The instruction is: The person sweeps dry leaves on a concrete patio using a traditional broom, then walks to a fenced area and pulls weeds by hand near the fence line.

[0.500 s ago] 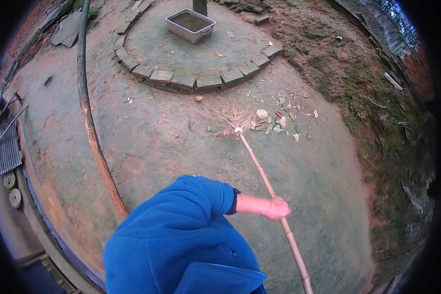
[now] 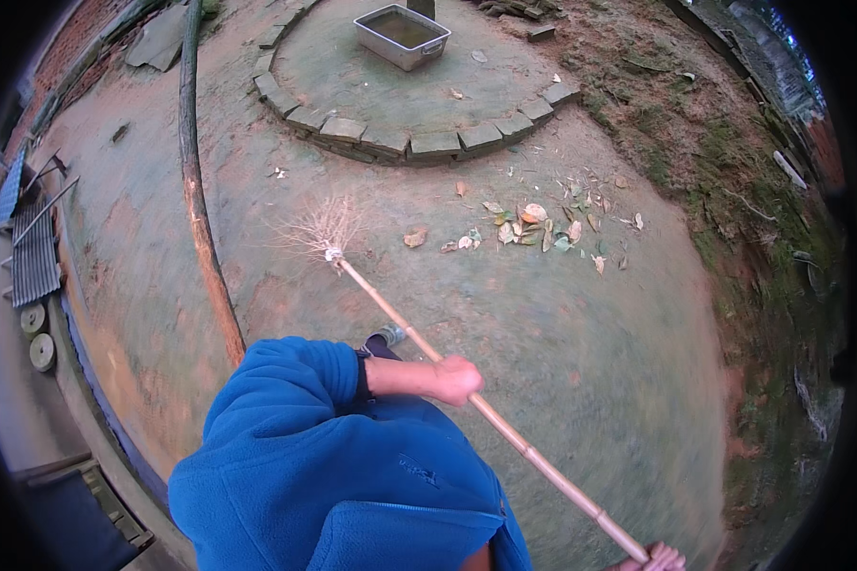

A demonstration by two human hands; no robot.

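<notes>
I hold a long bamboo broom (image 2: 400, 319) with both hands. My left hand (image 2: 452, 379), coming out of a blue fleece sleeve, grips the pole near its middle. My right hand (image 2: 659, 558) closes around the pole's upper end at the bottom edge of the view. The twig head (image 2: 322, 228) rests on the bare dirt ground, left of a scatter of dry leaves (image 2: 533, 228). One of my shoes (image 2: 388, 335) shows just under the pole.
A raised round platform edged with stone blocks (image 2: 409, 143) holds a metal basin (image 2: 402, 34). A long dark wooden pole (image 2: 198, 190) lies on the ground at left. Corrugated sheets (image 2: 33, 252) and round discs sit far left. Mossy earth rises at right.
The broom head has swung left, away from the leaves, and my left hand moved left along with it. My right hand has come into view at the bottom edge.
</notes>
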